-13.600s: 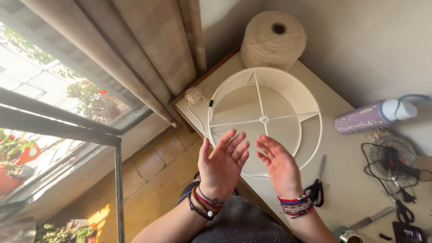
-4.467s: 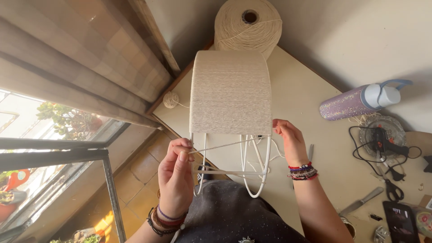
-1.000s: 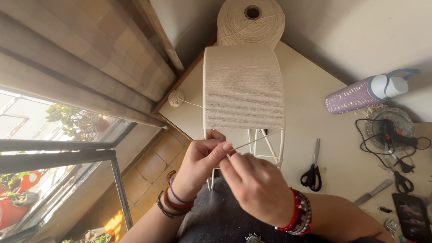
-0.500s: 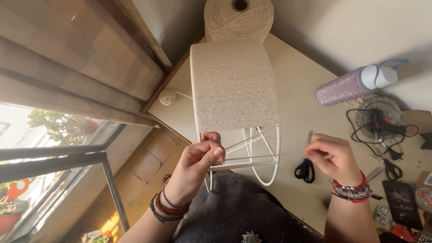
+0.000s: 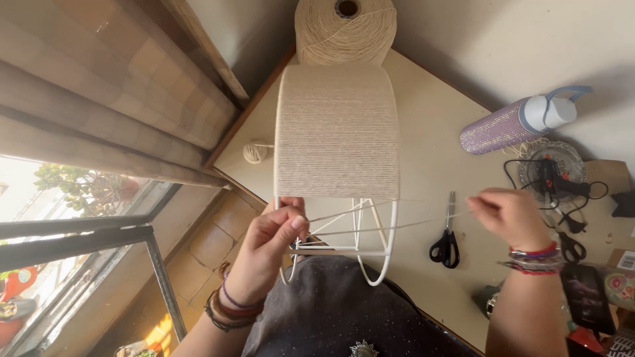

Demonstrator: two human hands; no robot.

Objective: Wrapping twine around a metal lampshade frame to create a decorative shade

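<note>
— From the head camera, what sits in the middle?

— A white wire lampshade frame (image 5: 370, 248) lying on its side on the cream table (image 5: 430, 139), its upper part wrapped tight in pale cord (image 5: 337, 129). The bare rings and spokes stick out at the near end, just over the person's dark lap.

— And the hands?

— The left hand (image 5: 268, 248) is at the frame's near left edge, thumb and fingers pinched together on the cord right where the wrapping ends (it also touches the wire ring there). The right hand (image 5: 506, 215) is well to the right of the frame, fingertips closed on the same cord, which runs taut between the two hands across the open spokes.

— What lies around the frame?

— Behind it, touching the far end, stands a big cone of cord (image 5: 345, 30). A small ball of cord (image 5: 256, 152) rests just left of the frame. Black-handled scissors (image 5: 446, 238) lie to its right, between the frame and the right hand. Farther right, a glittery lilac bottle (image 5: 509, 125) lies on its side, near a tangle of black cable (image 5: 552, 182).
</note>
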